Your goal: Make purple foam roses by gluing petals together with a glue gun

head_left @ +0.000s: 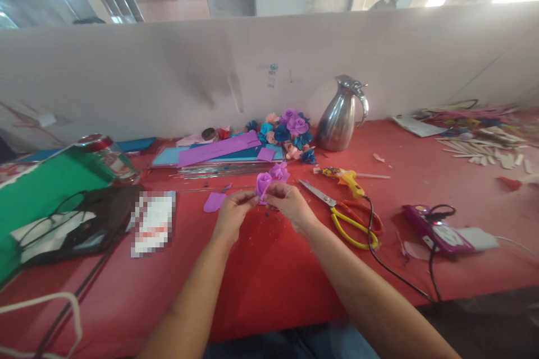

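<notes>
A purple paper flower (263, 182) is pinched between both hands above the red table. My left hand (234, 210) grips its lower left side with thumb and fingertips. From the right, my right hand (290, 205) closes its fingers on the petals. Just behind lies another purple flower (279, 171), partly hidden. A loose purple paper petal (214, 202) rests left of my left hand. Scissors (337, 210) with yellow and orange handles lie open to the right of my right hand, near a yellow glue gun (351, 182).
Behind are purple paper strips (219, 148), thin wires (219, 170) and a pile of finished flowers (290, 132). A steel jug (338, 118) stands by the white partition (168, 67). Right are a purple power box (438, 230), cords and wooden sticks (484, 148); left, a jar (112, 160) and black bag (101, 219).
</notes>
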Available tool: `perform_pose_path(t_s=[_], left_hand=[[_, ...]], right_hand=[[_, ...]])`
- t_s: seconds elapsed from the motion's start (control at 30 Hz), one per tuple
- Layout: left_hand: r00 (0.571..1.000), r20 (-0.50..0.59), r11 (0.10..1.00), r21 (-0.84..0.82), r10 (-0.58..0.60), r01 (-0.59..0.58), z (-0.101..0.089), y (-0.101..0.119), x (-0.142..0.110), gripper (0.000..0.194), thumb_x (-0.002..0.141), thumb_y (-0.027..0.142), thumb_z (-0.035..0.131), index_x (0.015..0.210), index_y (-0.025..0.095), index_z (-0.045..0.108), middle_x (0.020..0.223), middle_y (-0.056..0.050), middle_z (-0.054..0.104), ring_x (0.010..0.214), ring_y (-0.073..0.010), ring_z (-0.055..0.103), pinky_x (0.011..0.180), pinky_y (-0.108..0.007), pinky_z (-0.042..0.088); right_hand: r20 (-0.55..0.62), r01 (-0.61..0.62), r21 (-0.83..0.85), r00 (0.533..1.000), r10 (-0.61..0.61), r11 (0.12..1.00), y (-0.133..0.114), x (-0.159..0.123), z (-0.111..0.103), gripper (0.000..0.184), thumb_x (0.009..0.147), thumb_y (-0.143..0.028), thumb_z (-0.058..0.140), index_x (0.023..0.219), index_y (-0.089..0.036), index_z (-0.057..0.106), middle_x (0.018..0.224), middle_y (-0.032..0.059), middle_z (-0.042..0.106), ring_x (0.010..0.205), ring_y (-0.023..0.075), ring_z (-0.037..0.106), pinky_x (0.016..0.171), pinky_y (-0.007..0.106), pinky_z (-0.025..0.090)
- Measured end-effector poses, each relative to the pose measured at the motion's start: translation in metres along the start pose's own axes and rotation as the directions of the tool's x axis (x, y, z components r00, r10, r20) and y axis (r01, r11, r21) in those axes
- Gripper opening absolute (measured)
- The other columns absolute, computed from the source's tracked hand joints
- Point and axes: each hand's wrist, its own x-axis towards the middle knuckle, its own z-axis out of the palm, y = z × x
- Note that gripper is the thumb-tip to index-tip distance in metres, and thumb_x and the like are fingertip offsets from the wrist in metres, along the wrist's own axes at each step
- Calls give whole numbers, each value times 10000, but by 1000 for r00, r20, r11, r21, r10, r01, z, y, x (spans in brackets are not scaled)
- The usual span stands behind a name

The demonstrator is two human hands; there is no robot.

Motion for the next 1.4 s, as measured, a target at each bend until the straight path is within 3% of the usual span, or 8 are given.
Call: perform_pose_path(t_s=[0.33, 0.67, 0.83, 1.2, 1.4], left_hand=[[998, -37, 998, 37, 59, -58, 0, -3, 0, 295, 583, 388, 780, 795, 184, 759, 764, -48, 733, 757, -205, 633, 796, -325, 452], [984, -84, 981, 130, 155, -143, 0, -10, 3, 256, 616, 356, 768, 815, 197, 762, 830, -56, 737, 813, -215, 640, 773, -317, 473], [990, -59, 990, 65, 127, -124, 3, -8, 1, 225, 613, 351, 767, 779, 200, 760, 781, -41, 734, 786, -202, 645, 778, -318, 480], [993, 5, 985, -123, 119, -118, 0, -4, 0, 189, 639, 292, 748, 813, 219, 763, 788, -21, 740, 799, -197, 642, 830, -337, 460], [992, 21, 985, -121, 123, -120, 2, 0, -3, 195, 634, 302, 745, 804, 208, 762, 775, -32, 739, 796, -211, 640, 799, -341, 469]], right_hand=[[-34, 85, -126, 995, -90, 988, -2, -2, 2, 149, 633, -304, 675, 675, -182, 603, 579, -39, 571, 543, 99, 490, 541, 229, 385], [-70, 128, -203, 987, -145, 971, 5, -1, 3, 175, 685, -330, 609, 765, -175, 615, 684, -2, 610, 556, 113, 490, 540, 242, 385], [-83, 150, -236, 981, -173, 960, 7, -1, 4, 133, 695, -308, 592, 744, -184, 606, 656, -10, 596, 546, 113, 474, 534, 238, 377], [9, 268, -240, 962, -274, 933, -2, -12, 11, 127, 734, -298, 617, 815, -201, 620, 679, -10, 572, 567, 121, 481, 530, 241, 367], [20, 310, -227, 949, -313, 923, -4, -10, 7, 204, 729, -296, 641, 904, -192, 635, 734, -2, 579, 601, 121, 481, 562, 245, 382]])
